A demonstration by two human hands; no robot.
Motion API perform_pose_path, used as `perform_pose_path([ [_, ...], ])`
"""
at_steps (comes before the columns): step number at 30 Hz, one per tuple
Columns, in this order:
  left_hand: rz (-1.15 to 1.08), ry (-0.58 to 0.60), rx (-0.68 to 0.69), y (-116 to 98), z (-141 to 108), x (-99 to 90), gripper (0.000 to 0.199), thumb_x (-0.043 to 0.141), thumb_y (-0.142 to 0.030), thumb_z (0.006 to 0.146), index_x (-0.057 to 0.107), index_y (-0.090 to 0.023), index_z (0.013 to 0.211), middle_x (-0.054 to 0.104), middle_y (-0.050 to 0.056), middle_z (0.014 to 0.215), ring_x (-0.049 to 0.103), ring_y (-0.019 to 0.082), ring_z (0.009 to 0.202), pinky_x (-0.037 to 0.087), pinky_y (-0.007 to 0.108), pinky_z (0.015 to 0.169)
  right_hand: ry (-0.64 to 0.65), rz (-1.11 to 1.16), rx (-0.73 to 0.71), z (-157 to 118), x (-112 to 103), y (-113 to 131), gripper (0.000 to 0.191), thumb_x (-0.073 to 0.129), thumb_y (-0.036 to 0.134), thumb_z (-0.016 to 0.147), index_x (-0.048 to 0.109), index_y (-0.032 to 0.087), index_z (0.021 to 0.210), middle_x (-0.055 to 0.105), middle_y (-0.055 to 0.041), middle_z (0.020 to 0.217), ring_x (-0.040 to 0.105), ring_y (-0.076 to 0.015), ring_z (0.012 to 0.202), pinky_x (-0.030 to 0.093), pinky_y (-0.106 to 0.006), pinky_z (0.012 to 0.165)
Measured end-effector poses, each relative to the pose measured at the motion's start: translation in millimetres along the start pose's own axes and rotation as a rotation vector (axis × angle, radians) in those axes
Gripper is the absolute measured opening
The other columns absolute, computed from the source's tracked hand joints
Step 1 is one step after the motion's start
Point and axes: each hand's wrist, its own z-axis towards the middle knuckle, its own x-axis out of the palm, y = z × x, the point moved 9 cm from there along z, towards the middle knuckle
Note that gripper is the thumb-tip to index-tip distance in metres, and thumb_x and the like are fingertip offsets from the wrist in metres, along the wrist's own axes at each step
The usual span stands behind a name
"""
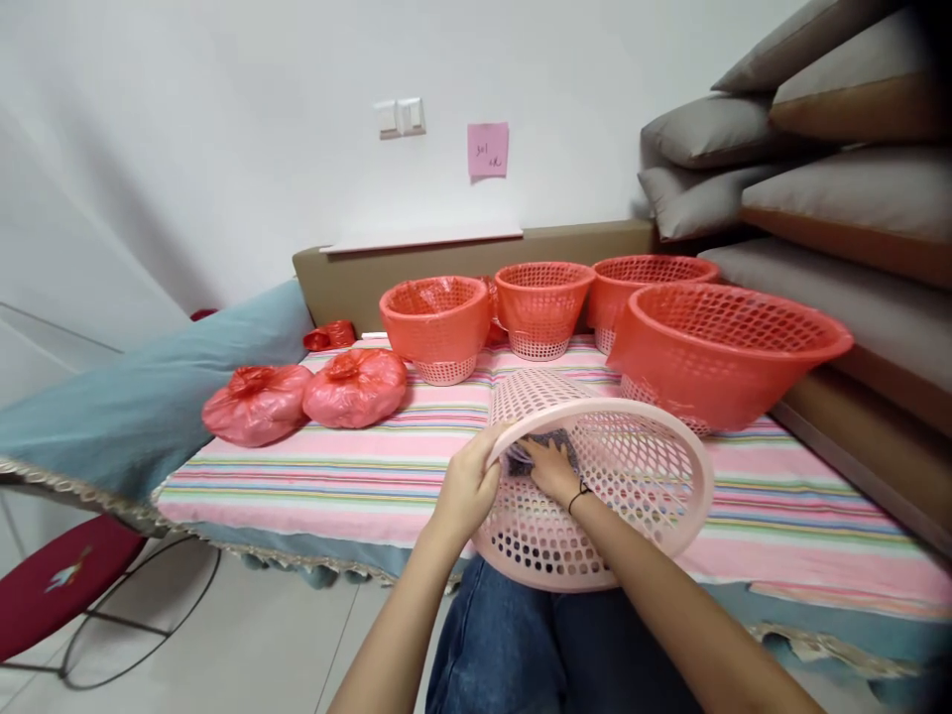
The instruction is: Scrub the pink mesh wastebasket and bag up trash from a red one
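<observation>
A pale pink plastic basket (610,408) with a holed wall lies tilted on its side over the front edge of the striped cloth, its mouth facing me. My left hand (470,481) is closed on the left side of its rim, thumb toward the inside. Reaching in through the mouth, my right hand (551,468) holds a dark grey cloth (569,446) against the inner wall near the bottom. Part of that cloth is hidden behind my fingers. A dark band circles my right wrist.
Several baskets lined with red plastic bags stand behind, including a near one (733,362) on the right. Two tied red bags (355,387) lie left, beside a red roll (331,335). Stacked cushions (848,198) rise at right. A red stool (63,585) stands lower left.
</observation>
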Motion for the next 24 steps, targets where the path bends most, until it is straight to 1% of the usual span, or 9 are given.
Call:
perform_pose_path([
  [2, -0.008, 0.004, -0.013, 1, 0, 1.2, 0.057, 0.043, -0.005, 0.076, 0.061, -0.022, 0.128, 0.067, 0.008, 0.130, 0.062, 0.022, 0.118, 0.047, 0.041, 0.105, 0.024, -0.007, 0.049, 3, 16, -4, 0.074, 0.045, 0.004, 0.077, 0.045, 0.026, 0.148, 0.047, -0.0061, 0.152, 0.037, -0.0399, 0.139, 0.018, -0.069, 0.112],
  [4, -0.002, 0.002, -0.017, 3, 1, 2.5, 0.057, 0.043, -0.005, 0.077, 0.061, -0.022, 0.128, 0.067, 0.007, 0.129, 0.062, 0.022, 0.119, 0.047, 0.041, 0.105, 0.040, 0.003, 0.082, 7, 21, -6, 0.072, 0.047, 0.009, 0.079, 0.045, 0.028, 0.148, 0.046, -0.0048, 0.153, 0.034, -0.0421, 0.141, 0.015, -0.072, 0.111],
  [7, 0.019, -0.026, 0.008, 4, 3, 2.5, 0.057, 0.042, -0.005, 0.075, 0.061, -0.020, 0.127, 0.068, 0.008, 0.128, 0.063, 0.022, 0.117, 0.048, 0.040, 0.104, 0.084, 0.021, 0.101, 9, 17, -7, 0.064, 0.045, 0.013, 0.083, 0.051, 0.035, 0.143, 0.051, -0.0029, 0.150, 0.038, -0.0416, 0.138, 0.019, -0.072, 0.109],
  [10, 0.034, -0.046, 0.035, 2, 6, 3.3, 0.055, 0.042, -0.005, 0.075, 0.062, -0.018, 0.125, 0.070, 0.009, 0.123, 0.063, 0.022, 0.115, 0.049, 0.039, 0.102, 0.111, 0.043, 0.108, -3, 10, -3, 0.059, 0.041, 0.014, 0.087, 0.054, 0.037, 0.140, 0.053, -0.0019, 0.147, 0.043, -0.0421, 0.135, 0.024, -0.071, 0.106],
  [13, 0.049, -0.049, 0.031, 2, 8, 4.2, 0.053, 0.042, -0.005, 0.075, 0.063, -0.018, 0.122, 0.071, 0.009, 0.117, 0.064, 0.022, 0.112, 0.049, 0.040, 0.100, 0.116, 0.052, 0.105, -35, 6, 7, 0.062, 0.041, 0.012, 0.086, 0.051, 0.034, 0.143, 0.053, -0.0023, 0.148, 0.041, -0.0420, 0.136, 0.024, -0.070, 0.107],
  [16, 0.048, -0.056, 0.010, 4, 5, 2.6, 0.054, 0.043, -0.005, 0.074, 0.063, -0.019, 0.122, 0.072, 0.008, 0.115, 0.065, 0.023, 0.109, 0.050, 0.041, 0.098, 0.123, 0.045, 0.069, -80, 4, 19, 0.071, 0.043, 0.006, 0.080, 0.048, 0.035, 0.145, 0.049, -0.0006, 0.151, 0.038, -0.0400, 0.140, 0.022, -0.069, 0.110],
  [21, 0.042, -0.077, -0.003, 5, 1, -3.5, 0.054, 0.044, -0.007, 0.074, 0.063, -0.020, 0.123, 0.072, 0.007, 0.111, 0.065, 0.023, 0.104, 0.050, 0.041, 0.097, 0.176, 0.062, 0.018, -156, 3, 32, 0.085, 0.043, -0.001, 0.067, 0.050, 0.034, 0.144, 0.048, -0.0014, 0.152, 0.035, -0.0386, 0.143, 0.018, -0.070, 0.112],
  [24, 0.042, -0.075, 0.006, 3, 0, -4.2, 0.053, 0.044, -0.007, 0.073, 0.064, -0.020, 0.121, 0.073, 0.006, 0.106, 0.066, 0.022, 0.101, 0.051, 0.040, 0.095, 0.176, 0.084, 0.013, -188, 0, 39, 0.088, 0.041, -0.002, 0.065, 0.050, 0.035, 0.144, 0.048, -0.0006, 0.151, 0.034, -0.0397, 0.143, 0.019, -0.070, 0.112],
])
